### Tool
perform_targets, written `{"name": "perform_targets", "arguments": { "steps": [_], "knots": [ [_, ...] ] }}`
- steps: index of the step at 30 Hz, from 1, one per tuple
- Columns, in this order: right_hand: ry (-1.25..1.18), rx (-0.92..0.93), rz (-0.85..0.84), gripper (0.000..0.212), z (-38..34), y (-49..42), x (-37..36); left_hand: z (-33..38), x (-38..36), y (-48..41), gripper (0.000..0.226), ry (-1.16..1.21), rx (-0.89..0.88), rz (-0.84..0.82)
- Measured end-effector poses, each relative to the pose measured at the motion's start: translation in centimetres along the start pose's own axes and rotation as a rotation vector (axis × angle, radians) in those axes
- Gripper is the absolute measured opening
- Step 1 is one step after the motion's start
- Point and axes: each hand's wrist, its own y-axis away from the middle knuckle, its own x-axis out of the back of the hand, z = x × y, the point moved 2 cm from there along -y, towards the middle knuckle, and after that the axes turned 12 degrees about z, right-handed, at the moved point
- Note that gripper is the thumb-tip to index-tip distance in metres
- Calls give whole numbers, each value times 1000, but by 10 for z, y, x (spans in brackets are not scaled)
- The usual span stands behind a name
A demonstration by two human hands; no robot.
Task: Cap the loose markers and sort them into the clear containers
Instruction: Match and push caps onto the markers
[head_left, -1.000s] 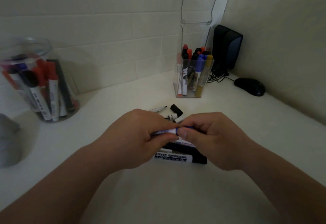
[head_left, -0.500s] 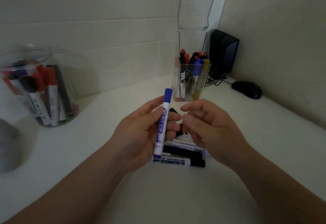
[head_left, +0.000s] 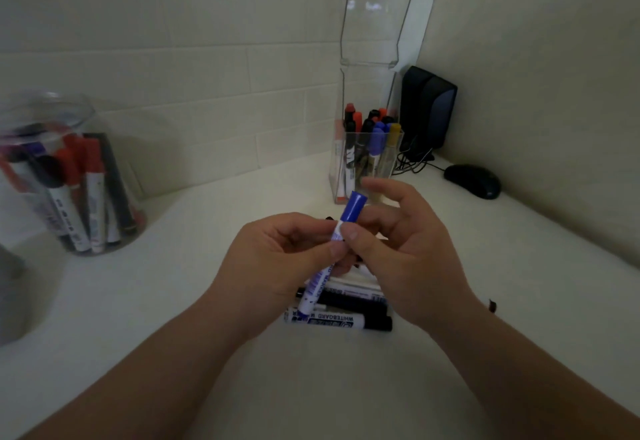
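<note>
A capped blue whiteboard marker stands tilted above the white desk, cap end up. My left hand pinches its white barrel from the left. My right hand pinches the same barrel just below the cap with thumb and finger, its other fingers spread. Under both hands lies a small pile of loose black markers. A round clear jar with red and black markers stands at the left. A square clear box with mixed markers and a raised lid stands behind my hands.
A black speaker with cables sits in the back right corner, and a black mouse lies beside it. A grey object is at the left edge. Tiled wall runs behind the desk.
The blue marker went from lying level between both hands to standing tilted upright. My right hand let go, then came back and pinched the barrel below the cap.
</note>
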Motion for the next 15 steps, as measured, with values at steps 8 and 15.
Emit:
{"name": "perform_targets", "arguments": {
  "steps": [8,15],
  "knots": [
    [251,225,289,28,-42,-49,17,2,27,-10,37,-207,-323,271],
    [413,441,534,22,-60,-166,21,-6,42,-21,23,-372,-410,291]
  ]
}}
